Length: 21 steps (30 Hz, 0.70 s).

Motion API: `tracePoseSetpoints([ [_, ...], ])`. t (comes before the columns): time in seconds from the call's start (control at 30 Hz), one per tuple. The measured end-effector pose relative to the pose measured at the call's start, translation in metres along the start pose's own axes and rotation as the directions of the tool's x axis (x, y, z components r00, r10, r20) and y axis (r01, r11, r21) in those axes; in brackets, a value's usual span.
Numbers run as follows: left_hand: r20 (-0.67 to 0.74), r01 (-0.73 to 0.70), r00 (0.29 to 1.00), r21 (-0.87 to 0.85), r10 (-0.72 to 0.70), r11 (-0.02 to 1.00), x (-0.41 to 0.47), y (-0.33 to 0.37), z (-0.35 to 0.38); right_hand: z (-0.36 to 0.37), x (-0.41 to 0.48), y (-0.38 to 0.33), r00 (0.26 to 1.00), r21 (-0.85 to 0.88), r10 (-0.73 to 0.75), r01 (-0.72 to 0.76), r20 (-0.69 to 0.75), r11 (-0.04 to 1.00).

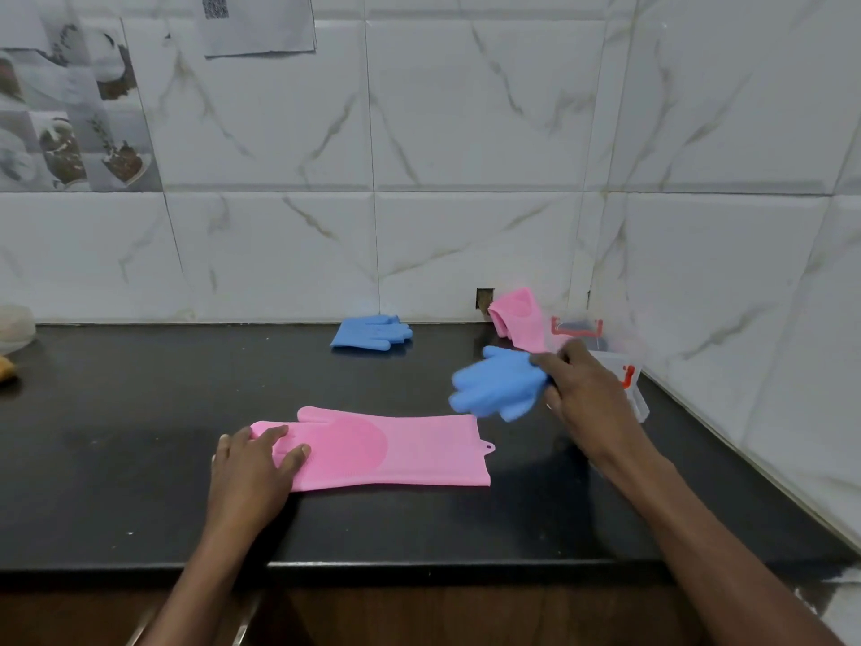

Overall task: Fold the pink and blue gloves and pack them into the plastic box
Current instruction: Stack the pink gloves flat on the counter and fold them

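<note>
A pink glove [396, 447] lies flat and unfolded on the black counter, fingers pointing left. My left hand [254, 463] presses down on its fingertips. My right hand [584, 384] grips a folded blue glove [496, 384] and holds it just above the counter, beside the clear plastic box [631, 389] with red clips in the right corner. A folded pink glove [519, 317] stands in or against the far side of that box. A second blue glove [370, 332] lies folded at the back by the wall.
Tiled walls close off the counter [140, 459] at the back and on the right. A pale container [14, 326] and something orange sit at the far left edge. The counter's front edge runs just below my left wrist.
</note>
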<state>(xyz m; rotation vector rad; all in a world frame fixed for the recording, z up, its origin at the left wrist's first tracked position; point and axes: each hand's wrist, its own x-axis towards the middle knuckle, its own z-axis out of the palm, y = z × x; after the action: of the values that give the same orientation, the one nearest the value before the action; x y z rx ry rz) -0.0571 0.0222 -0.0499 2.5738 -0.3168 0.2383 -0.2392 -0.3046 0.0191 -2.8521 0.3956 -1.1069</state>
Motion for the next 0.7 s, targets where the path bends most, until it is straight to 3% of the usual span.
tracePoseSetpoints([
  [0.07,0.0,-0.002,1.0,-0.004,0.002,1.0,0.0,0.0,0.001,0.004,0.025,-0.019,0.994,-0.02,-0.08,0.078,-0.077,0.997],
  [0.17,-0.004,-0.005,1.0,-0.007,0.005,1.0,0.001,-0.001,0.001,0.02,0.069,-0.039,0.997,0.123,-0.017,0.026,-0.074,0.992],
  [0.27,-0.009,-0.007,1.0,0.005,0.008,1.0,0.001,-0.002,0.002,0.045,0.102,-0.041,0.997,-0.074,-0.07,0.068,-0.025,0.995],
  [0.37,-0.013,-0.011,1.0,0.007,0.011,1.0,0.002,-0.003,0.002,0.074,0.107,-0.035,0.962,-0.317,-0.118,0.195,0.247,0.928],
  [0.47,-0.01,-0.01,1.0,0.013,0.01,1.0,0.002,-0.003,0.004,0.099,0.104,-0.028,0.782,-0.337,0.017,0.249,0.623,0.908],
  [0.57,-0.004,0.0,1.0,0.0,0.0,1.0,0.002,-0.002,0.006,0.103,0.134,-0.018,0.695,-0.183,0.135,-0.004,0.706,0.983],
  [0.63,0.0,-0.002,1.0,0.008,0.002,1.0,0.003,-0.003,0.006,0.105,0.161,-0.01,0.763,-0.108,0.238,-0.217,0.601,0.97],
  [0.7,0.001,-0.002,1.0,0.015,0.002,1.0,0.003,-0.001,0.006,0.119,0.181,0.001,0.838,-0.132,0.348,-0.323,0.419,0.937],
])
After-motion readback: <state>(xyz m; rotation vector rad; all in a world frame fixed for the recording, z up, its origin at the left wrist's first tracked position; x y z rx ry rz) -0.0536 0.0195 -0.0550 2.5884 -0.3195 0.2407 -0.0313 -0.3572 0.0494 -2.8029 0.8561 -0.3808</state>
